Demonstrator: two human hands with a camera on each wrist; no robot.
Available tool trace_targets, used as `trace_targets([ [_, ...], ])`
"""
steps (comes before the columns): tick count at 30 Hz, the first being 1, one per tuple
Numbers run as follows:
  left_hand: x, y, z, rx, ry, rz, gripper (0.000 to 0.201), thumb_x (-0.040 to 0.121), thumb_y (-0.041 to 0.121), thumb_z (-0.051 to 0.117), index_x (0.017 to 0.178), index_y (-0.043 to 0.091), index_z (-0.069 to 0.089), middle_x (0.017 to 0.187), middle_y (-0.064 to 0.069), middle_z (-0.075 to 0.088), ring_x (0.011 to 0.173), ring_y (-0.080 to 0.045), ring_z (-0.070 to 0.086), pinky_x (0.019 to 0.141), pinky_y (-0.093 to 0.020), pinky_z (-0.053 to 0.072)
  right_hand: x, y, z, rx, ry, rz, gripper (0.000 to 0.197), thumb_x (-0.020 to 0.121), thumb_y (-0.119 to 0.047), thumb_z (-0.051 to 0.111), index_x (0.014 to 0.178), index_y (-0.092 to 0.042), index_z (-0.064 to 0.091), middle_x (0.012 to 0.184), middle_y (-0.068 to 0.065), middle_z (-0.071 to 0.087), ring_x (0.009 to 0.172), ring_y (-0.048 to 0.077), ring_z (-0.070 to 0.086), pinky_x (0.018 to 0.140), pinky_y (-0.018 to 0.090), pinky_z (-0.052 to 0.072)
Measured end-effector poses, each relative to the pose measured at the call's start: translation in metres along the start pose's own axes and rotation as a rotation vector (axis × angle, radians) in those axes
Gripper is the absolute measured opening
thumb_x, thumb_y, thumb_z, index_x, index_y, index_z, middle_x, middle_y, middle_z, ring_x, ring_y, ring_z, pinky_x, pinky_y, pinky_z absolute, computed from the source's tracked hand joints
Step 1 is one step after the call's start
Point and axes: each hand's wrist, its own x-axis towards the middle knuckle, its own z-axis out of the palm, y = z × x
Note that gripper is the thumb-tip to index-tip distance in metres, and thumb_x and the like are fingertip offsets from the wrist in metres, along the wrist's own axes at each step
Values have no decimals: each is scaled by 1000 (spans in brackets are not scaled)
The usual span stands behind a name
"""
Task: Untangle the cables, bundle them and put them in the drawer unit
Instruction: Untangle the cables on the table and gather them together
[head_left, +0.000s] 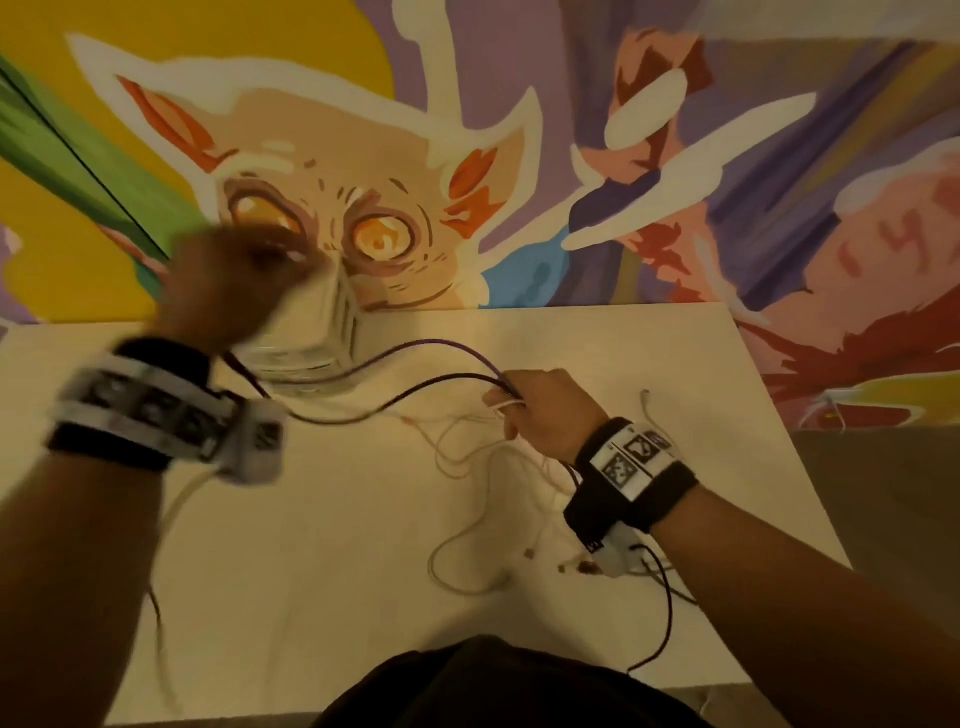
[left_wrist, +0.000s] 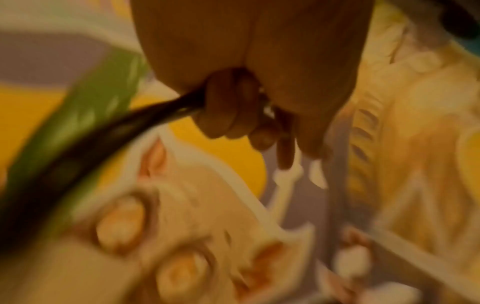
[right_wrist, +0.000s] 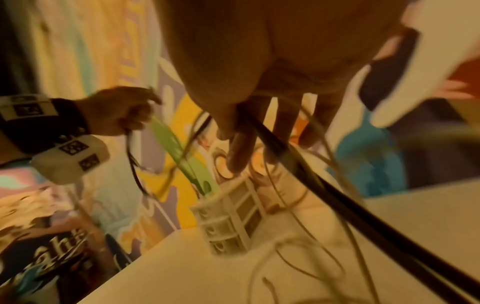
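My left hand (head_left: 234, 291) is raised and blurred in front of the small white drawer unit (head_left: 317, 338), its fingers (left_wrist: 228, 107) curled round a dark purple cable (left_wrist: 78, 160). That cable (head_left: 415, 358) runs in two strands across to my right hand (head_left: 540, 410), which grips it together with thin white cables (head_left: 467, 457). In the right wrist view the dark cable (right_wrist: 324, 191) passes under my right fingers (right_wrist: 239, 148), and white cables (right_wrist: 298, 205) hang tangled below. The drawer unit (right_wrist: 228, 218) stands near the table's far edge.
The white table (head_left: 337, 545) holds loose white cable loops (head_left: 467, 566) and a dark cable end (head_left: 665, 613) near my right wrist. A painted mural wall (head_left: 467, 156) rises right behind the table. The table's right edge (head_left: 779, 415) lies close to my right arm.
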Motion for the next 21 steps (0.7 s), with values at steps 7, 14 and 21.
trace_targets([
  [7, -44, 21, 104, 15, -575, 162, 25, 77, 48, 72, 90, 27, 69, 65, 0, 59, 60, -10, 52, 59, -29, 39, 9, -27, -4, -84, 30, -114, 14, 90, -30, 49, 82, -27, 59, 69, 2, 70, 75, 27, 63, 71, 43, 53],
  [14, -50, 34, 102, -36, -577, 197, 29, 72, 48, 76, 95, 30, 71, 59, 8, 57, 57, -9, 51, 58, -23, 39, 1, -15, 1, -29, 42, -33, 17, 85, -22, 51, 99, -28, 56, 79, 9, 69, 78, 30, 63, 70, 44, 54],
  [21, -74, 39, 134, 264, -310, 391, 37, 76, 51, 64, 105, 28, 65, 86, 1, 72, 80, -24, 67, 65, -35, 51, 1, -17, 2, 32, 40, 19, 31, 80, -17, 52, 109, -28, 52, 82, 7, 70, 86, 28, 60, 81, 45, 51],
])
